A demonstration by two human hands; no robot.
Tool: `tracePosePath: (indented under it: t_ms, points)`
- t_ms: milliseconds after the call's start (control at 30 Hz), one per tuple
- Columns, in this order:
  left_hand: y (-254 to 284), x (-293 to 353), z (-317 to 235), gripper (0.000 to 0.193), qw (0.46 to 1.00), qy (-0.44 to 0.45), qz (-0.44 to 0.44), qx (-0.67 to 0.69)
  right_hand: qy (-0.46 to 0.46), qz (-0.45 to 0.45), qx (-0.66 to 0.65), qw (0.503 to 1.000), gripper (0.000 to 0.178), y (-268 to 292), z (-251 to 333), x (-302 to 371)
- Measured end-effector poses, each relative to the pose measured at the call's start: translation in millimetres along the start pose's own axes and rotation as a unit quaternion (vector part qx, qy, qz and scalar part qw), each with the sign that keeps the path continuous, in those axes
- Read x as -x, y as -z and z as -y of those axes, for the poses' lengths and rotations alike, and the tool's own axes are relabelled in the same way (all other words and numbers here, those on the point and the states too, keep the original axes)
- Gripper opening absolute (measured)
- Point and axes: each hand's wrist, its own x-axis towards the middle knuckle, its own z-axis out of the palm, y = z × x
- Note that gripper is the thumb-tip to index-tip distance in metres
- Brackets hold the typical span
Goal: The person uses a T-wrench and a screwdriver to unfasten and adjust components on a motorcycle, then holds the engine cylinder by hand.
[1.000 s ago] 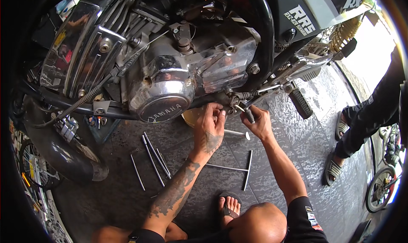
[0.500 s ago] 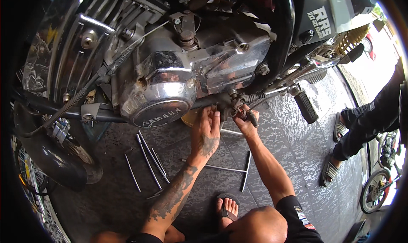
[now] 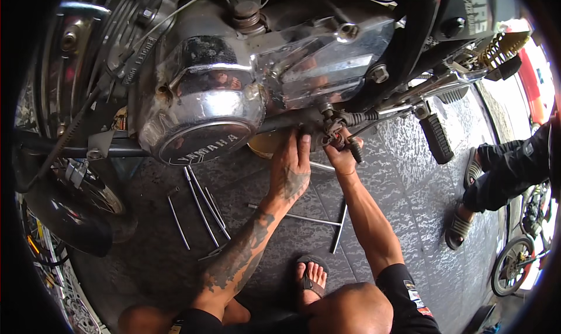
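My left hand [image 3: 290, 165] reaches up beneath the motorcycle's black frame tube [image 3: 286, 122]. Its fingers are held close together, the tips partly hidden under the tube; anything between them does not show. Beside it on the right, my right hand [image 3: 340, 158] is curled behind a dark, greasy linkage [image 3: 333, 129] and a short ribbed rubber peg [image 3: 355, 150]. Its thumb points up against the linkage, and what the fingers grip is hidden. Above both hands is the engine, with a round polished cover [image 3: 201, 141] and a scuffed silver side case [image 3: 321, 71].
A yellowish basin [image 3: 263, 147] sits behind my left hand. Several thin metal rods [image 3: 204, 202] and a T-handle wrench [image 3: 312, 220] lie on the dark floor. A rubber footpeg [image 3: 436, 138] juts out at right. Another person's sandaled feet [image 3: 459, 226] stand further right.
The engine looks larger and has shifted within the picture as the view moved. Both hands stay at the same spot under the frame tube, with little visible change in grip.
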Motion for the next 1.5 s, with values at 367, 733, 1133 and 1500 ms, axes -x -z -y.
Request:
tracePosePath:
  t_ms: [367, 733, 1133, 1500]
  points:
    - [10.7, 1.9, -0.1, 0.042, 0.998, 0.045, 0.051, -0.007, -0.073, 0.148, -0.026, 0.986, 0.01, 37.5, 22.2, -16.7]
    - [3.1, 3.0, 0.9, 0.05, 0.994, 0.072, 0.063, -0.058, -0.156, 0.177, 0.021, 0.972, 0.02, 45.4, 23.8, -0.8]
    - [16.3, 37.2, 55.8, 0.025, 0.999, 0.031, 0.016, -0.009, -0.292, 0.161, 0.116, 0.935, 0.023, 75.4, 34.7, 75.7]
    - [235.5, 149.4, 281.8, 0.012, 0.878, 0.273, -0.231, -0.318, -0.106, 0.631, 0.054, 0.767, 0.03, 16.2, 141.0, 236.2]
